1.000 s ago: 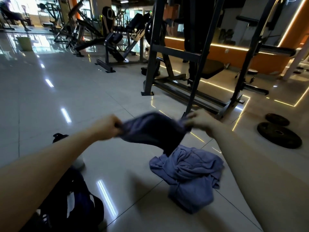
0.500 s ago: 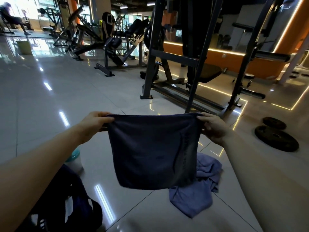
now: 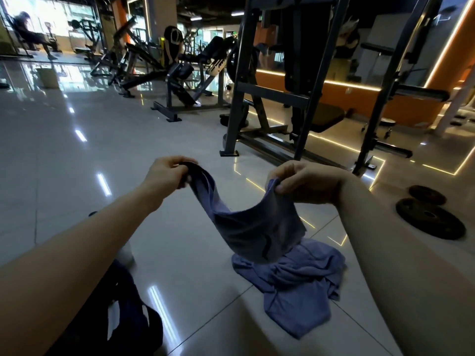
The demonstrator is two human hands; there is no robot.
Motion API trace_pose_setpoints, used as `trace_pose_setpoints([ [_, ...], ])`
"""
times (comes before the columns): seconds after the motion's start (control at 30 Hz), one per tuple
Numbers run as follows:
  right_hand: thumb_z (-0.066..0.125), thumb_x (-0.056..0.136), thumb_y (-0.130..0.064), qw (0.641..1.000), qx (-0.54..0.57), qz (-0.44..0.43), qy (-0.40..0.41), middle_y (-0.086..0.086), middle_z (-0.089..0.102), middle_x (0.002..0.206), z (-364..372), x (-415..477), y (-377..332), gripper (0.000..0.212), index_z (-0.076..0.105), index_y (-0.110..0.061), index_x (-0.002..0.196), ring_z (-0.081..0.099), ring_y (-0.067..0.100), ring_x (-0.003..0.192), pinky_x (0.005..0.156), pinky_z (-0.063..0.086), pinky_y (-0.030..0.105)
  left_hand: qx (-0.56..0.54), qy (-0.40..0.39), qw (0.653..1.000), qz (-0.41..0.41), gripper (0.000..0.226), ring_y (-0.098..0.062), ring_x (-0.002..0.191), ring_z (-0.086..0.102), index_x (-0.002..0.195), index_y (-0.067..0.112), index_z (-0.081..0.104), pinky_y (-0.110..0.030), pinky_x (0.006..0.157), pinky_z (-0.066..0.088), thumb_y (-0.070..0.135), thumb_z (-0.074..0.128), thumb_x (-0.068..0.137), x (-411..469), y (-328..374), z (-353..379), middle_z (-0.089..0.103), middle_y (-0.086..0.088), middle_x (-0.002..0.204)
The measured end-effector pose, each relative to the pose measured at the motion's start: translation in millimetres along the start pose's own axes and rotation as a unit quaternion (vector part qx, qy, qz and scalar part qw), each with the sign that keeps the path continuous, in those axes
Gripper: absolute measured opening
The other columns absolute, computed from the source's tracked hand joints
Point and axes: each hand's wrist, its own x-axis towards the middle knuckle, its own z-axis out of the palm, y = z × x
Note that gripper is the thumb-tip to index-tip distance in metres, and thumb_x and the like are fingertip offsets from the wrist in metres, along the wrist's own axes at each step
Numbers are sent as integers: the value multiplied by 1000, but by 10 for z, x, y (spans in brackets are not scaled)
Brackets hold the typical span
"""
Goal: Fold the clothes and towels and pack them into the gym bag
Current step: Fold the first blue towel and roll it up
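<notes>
Currently the left grip [image 3: 167,173] and right grip [image 3: 303,183] pinch corners of the dark towel [image 3: 257,227]; slack above the crumpled cloth [image 3: 295,286], it may fold crooked.

Dark towel [image 3: 254,232] sags mid-air — bluish cloth [image 3: 295,286] lies crumpled beneath.

On my feed, the left hand [image 3: 164,173] and right hand [image 3: 305,183] are bare; the left forearm [image 3: 84,242] and right forearm [image 3: 390,253] run uncovered to the frame's edge.
</notes>
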Motion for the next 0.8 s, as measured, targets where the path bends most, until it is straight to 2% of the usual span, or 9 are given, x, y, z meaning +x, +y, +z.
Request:
trace_pose_setpoints([
  [0.07,52,90,-2,1000,-22,15,-8,9,69,101,57,72,-4,29,77,-15,99,66,20,99,87,55,32,-37,-62,997,6,28,-18,88,69,114,5,71,-20,74,56,-2,48,100,-56,-2,85,72,-14,101],
  [0.13,54,90,-3,999,-38,31,3,11,69,106,75,110,-20,28,77,-15,99,65,23,103,90,55,33,-77,-133,988,4,26,-23,97,68,110,5,69,-29,84,56,1,46,101,-100,33,143,71,-13,104],
  [0.23,56,93,-1,996,-84,26,33,13,69,109,105,122,-78,21,73,-9,104,65,24,105,90,56,32,-125,-201,971,-17,26,-24,87,64,91,7,64,-33,78,52,5,39,96,-140,136,193,65,-13,94],
  [0.33,57,95,2,987,-127,-9,95,16,68,108,151,149,-148,16,69,-2,105,65,23,102,87,56,28,-144,-223,964,-21,21,-18,73,61,80,9,61,-29,69,48,20,44,82,-166,208,203,63,-11,85],
  [0.43,64,91,-1,977,-162,-37,133,13,69,105,179,219,-174,13,68,-2,103,66,22,100,86,56,27,-116,-223,968,-7,23,-17,72,60,79,11,63,-28,67,48,33,56,83,-163,288,221,61,-11,84],
  [0.53,66,91,-2,968,-175,-55,170,9,71,103,181,281,-165,14,66,0,105,68,20,100,86,57,30,-35,-215,975,31,7,-24,87,68,92,9,65,-35,79,57,10,71,88,-151,339,244,69,-21,98],
  [0.67,59,96,-3,965,-181,-60,183,10,70,107,176,290,-141,14,67,-4,108,67,21,102,90,55,37,-3,-152,988,20,45,-28,99,71,117,15,57,-40,90,58,-5,77,81,-173,385,276,74,-16,102],
  [0.73,56,99,-5,964,-184,-49,184,9,70,108,179,298,-130,16,68,-7,109,67,19,102,90,55,35,-47,-131,990,-12,43,-30,101,70,114,12,61,-45,99,55,-8,77,79,-175,390,301,75,-15,101],
  [0.8,54,100,-8,964,-181,-49,190,7,70,108,189,319,-108,17,68,-10,109,67,16,101,87,57,32,-70,-131,988,-35,28,-34,106,69,103,7,69,-49,106,50,-8,76,80,-180,392,318,74,-16,100],
])
